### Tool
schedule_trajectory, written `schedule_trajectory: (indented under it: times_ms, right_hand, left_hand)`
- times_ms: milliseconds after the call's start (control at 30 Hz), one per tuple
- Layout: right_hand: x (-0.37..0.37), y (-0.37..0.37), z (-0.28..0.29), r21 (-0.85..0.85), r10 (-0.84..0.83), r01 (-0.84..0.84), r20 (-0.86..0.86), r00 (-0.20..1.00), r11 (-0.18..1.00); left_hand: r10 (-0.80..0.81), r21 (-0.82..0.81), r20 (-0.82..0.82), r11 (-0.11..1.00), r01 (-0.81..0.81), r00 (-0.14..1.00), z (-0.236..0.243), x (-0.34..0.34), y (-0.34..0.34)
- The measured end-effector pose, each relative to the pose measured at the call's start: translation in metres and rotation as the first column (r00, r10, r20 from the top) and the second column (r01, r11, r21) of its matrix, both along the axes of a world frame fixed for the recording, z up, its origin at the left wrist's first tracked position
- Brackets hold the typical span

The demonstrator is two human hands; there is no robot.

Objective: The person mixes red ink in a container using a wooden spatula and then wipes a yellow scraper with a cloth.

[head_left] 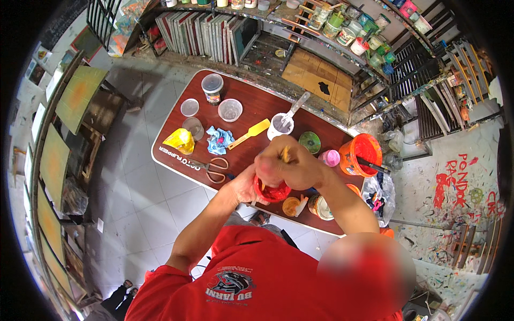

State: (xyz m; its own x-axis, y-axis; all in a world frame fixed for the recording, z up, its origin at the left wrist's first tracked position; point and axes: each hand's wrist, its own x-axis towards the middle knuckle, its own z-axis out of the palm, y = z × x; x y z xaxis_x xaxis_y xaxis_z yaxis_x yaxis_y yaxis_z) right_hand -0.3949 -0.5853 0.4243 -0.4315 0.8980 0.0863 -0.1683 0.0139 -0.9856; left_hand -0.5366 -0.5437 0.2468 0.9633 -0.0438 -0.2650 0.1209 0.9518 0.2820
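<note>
A red-brown table (254,107) with a pale edge is standing beneath my fingers and spreading out well beyond them. An orange bucket (345,161) of red paint is sitting to the right of my right fingers, with a dark-bladed tool lying across its mouth. My right hand (293,163) is bending down into a fist, its fingers curling tightly and gripping a slim yellow stick (286,155). My left hand (246,184) is cupping the side of a red cup (275,193) with its fingers, gripping it firmly. That cup is holding red paint and sitting between my two hands, just under my right fingers. A white tub (274,134) of grey paint is standing just beyond my right fingers, a pale spatula leaning out of it. A dark jar (213,96) with a grey lid is standing farther off, beyond my left fingers. Scissors (216,171) are lying to the left of my left fingers, handles nearest. The stick is rising through my right fist; its lower end is pointing toward the paint, but I cannot tell how deep it is reaching.
</note>
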Motion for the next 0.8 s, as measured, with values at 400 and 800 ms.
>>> schedule_trajectory:
  times_ms: [400,800]
  right_hand:
    - [-0.007,-0.014,-0.039,0.115,-0.6,0.617,-0.155,0.785,0.778]
    - [-0.009,-0.029,-0.066,0.248,-0.852,0.843,-0.102,0.513,0.478]
  left_hand:
    - [0.206,-0.036,-0.107,0.977,-0.211,0.973,0.0,0.004,-0.005]
    - [0.472,-0.127,-0.016,0.874,-0.47,0.882,-0.02,0.012,-0.014]
